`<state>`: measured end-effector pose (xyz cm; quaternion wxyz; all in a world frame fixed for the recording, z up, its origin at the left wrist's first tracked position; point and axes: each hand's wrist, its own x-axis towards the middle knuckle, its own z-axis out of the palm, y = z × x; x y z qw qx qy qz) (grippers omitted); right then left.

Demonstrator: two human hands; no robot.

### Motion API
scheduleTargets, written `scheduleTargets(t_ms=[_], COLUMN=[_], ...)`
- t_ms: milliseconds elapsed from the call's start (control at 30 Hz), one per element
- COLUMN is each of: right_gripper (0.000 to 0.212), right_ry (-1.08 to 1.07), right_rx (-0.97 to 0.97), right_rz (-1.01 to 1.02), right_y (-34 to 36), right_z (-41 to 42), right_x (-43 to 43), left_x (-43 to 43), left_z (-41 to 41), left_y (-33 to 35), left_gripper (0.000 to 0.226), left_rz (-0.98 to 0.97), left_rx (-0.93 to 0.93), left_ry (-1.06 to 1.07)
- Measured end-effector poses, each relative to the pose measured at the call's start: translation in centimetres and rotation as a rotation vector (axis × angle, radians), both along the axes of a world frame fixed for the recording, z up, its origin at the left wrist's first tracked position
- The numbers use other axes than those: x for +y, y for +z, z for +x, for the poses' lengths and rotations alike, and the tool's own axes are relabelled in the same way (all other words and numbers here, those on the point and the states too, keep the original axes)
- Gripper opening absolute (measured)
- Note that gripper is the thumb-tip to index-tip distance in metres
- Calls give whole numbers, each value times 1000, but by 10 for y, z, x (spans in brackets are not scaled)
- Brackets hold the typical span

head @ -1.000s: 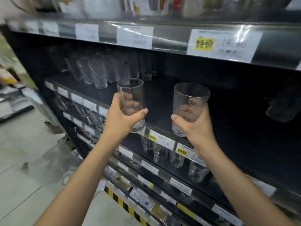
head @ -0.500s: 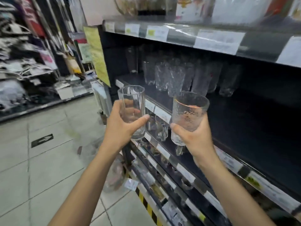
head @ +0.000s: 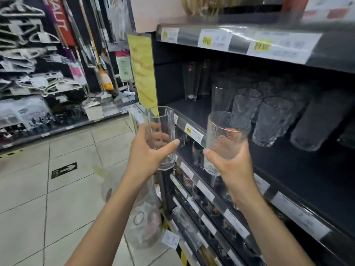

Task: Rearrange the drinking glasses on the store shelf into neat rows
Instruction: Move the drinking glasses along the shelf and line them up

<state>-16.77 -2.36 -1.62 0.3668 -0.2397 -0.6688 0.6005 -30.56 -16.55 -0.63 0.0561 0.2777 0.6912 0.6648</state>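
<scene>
Carrying step, it seems: the left grip (head: 151, 152) is wrapped round a smooth glass (head: 161, 135) and the right grip (head: 232, 169) round a gold-rimmed glass (head: 226, 137), both held short of the shelf (head: 299, 179), the latter probably needing setting upright beside the textured glasses (head: 269, 121) at its two o'clock

Bright overhead light, motion blur, wide-angle warp
</scene>
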Motion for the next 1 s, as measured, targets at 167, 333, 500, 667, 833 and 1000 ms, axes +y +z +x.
scheduleTargets(t_ms=[167, 333, 500, 667, 833, 1000], right_gripper=[68, 76, 57, 57, 66, 70], right_ry=[-99, -182, -271, -419, -559, -670], right_rx=[-24, -70, -89, -80, -140, -226], right_rz=[-32, -50, -15, 18, 26, 53], right_y=[0, 3, 6, 5, 14, 21], right_z=[-69, -118, -154, -192, -226, -251], right_x=[26, 40, 50, 55, 57, 64], left_x=[36, 64, 90, 111, 123, 126], left_z=[-74, -128, -176, -213, -243, -261], left_y=[1, 5, 2, -1, -2, -2], left_gripper=[49, 48, 49, 49, 50, 49], left_rz=[-61, -47, -32, -57, -66, -61], left_rx=[15, -18, -58, -12, 4, 21], left_ry=[-70, -142, -239, -374, -529, -630])
